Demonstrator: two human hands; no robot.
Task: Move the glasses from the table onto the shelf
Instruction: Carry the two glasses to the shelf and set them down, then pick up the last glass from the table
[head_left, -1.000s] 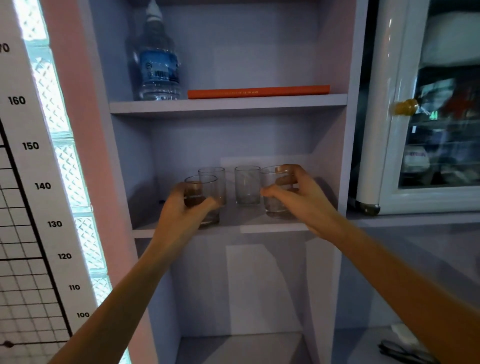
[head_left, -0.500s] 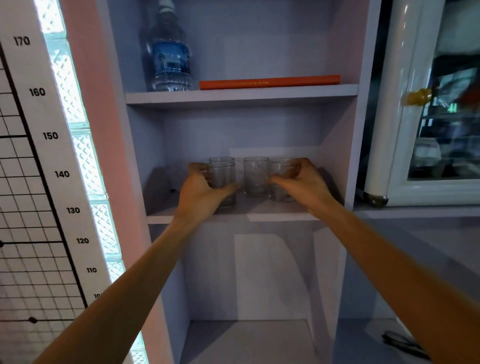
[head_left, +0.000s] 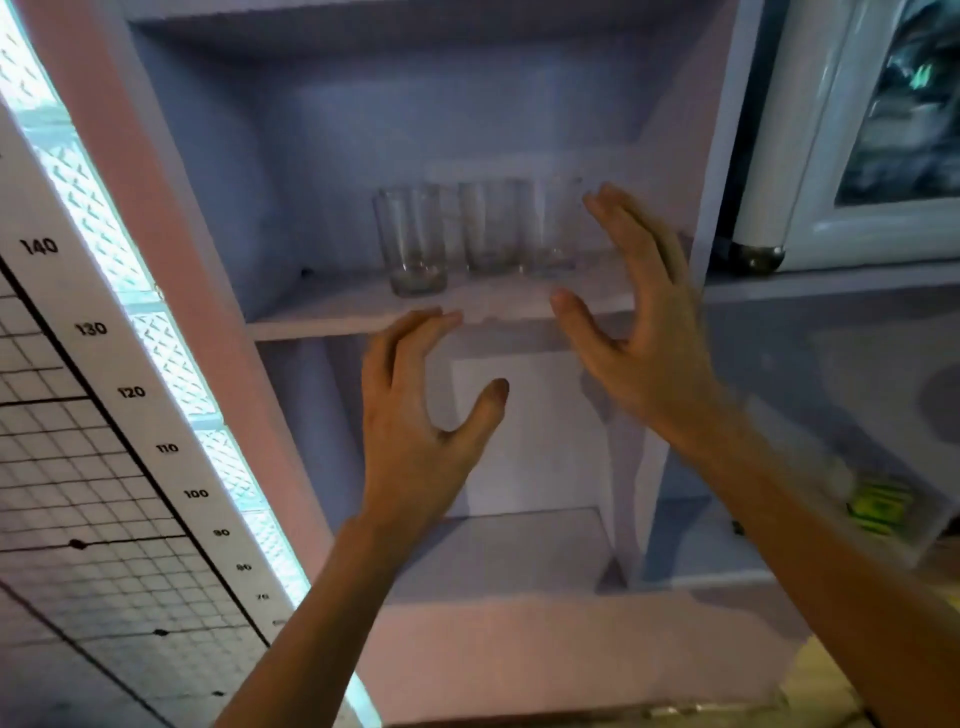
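Note:
Clear drinking glasses stand in a row on the middle shelf (head_left: 332, 319) of a pale cabinet: a left glass (head_left: 410, 241), a middle glass (head_left: 491, 226) and a right glass (head_left: 556, 223), blurred by motion. A further glass may stand behind the left one; I cannot tell. My left hand (head_left: 421, 410) hovers below and in front of the shelf edge, fingers spread, holding nothing. My right hand (head_left: 639, 322) is raised just right of the row, fingers apart, touching no glass.
A white fridge door (head_left: 810, 156) with a glass pane stands to the right of the cabinet. A height chart (head_left: 104, 415) and a lit glass-block strip (head_left: 171, 353) line the left. A lower shelf (head_left: 519, 551) lies beneath; a yellow-green item (head_left: 878, 506) sits at lower right.
Both hands have let go of the glasses and drawn back from the shelf. The glasses stay on the shelf. The view has tilted downward and come closer.

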